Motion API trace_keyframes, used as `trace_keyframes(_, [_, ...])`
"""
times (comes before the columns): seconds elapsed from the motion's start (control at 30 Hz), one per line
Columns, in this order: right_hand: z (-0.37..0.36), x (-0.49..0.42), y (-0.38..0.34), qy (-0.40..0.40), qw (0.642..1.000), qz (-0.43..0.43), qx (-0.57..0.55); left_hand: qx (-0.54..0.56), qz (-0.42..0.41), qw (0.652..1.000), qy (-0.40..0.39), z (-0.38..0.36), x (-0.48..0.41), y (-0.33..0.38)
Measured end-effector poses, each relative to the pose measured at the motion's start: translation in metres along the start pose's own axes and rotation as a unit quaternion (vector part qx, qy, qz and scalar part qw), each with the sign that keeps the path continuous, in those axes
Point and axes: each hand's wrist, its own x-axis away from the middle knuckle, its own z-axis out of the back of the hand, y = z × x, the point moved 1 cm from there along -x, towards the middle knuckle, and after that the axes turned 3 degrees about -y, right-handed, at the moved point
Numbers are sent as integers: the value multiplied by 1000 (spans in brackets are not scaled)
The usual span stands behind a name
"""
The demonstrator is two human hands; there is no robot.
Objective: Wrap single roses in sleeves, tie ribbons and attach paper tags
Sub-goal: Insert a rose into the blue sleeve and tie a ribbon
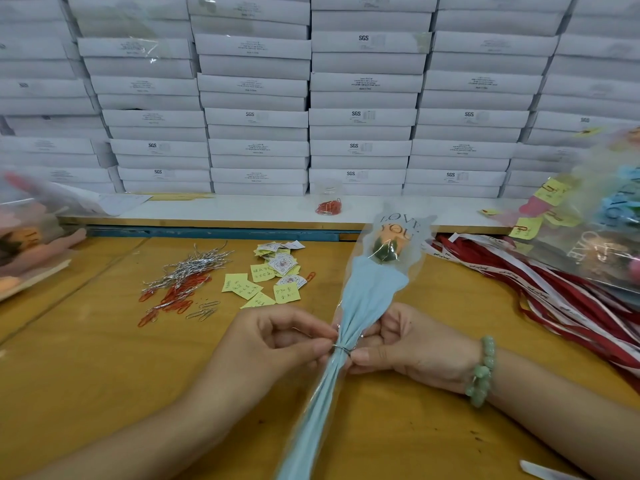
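Observation:
A single orange rose (394, 237) sits in a clear sleeve with light blue paper (372, 292), lying upright-diagonal across the wooden table. A silver wire tie (342, 348) circles the sleeve's narrow neck. My left hand (277, 344) pinches the tie's end on the left of the neck. My right hand (398, 344), with a green bead bracelet at the wrist, grips the sleeve on the right at the same height. Yellow and white paper tags (266, 278) lie scattered behind my left hand. Red and white ribbons (540, 289) spread at the right.
Silver wire ties (194, 265) and orange paper clips (173, 299) lie at the left centre. More clips (328, 206) sit on the white ledge. Wrapped roses pile at the far right (602, 230) and left (24, 237). Stacked white boxes (256, 116) form the back wall.

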Motion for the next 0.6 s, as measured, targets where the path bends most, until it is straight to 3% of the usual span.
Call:
trace_keyframes(0.13, [0,0,0,7,1000,-2,-15,17,35,999,-5,2,-2,-3])
trace_keyframes(0.6, [-6,-1,0,46,999,-3,13,-37,35,999,1,-6,1,-9])
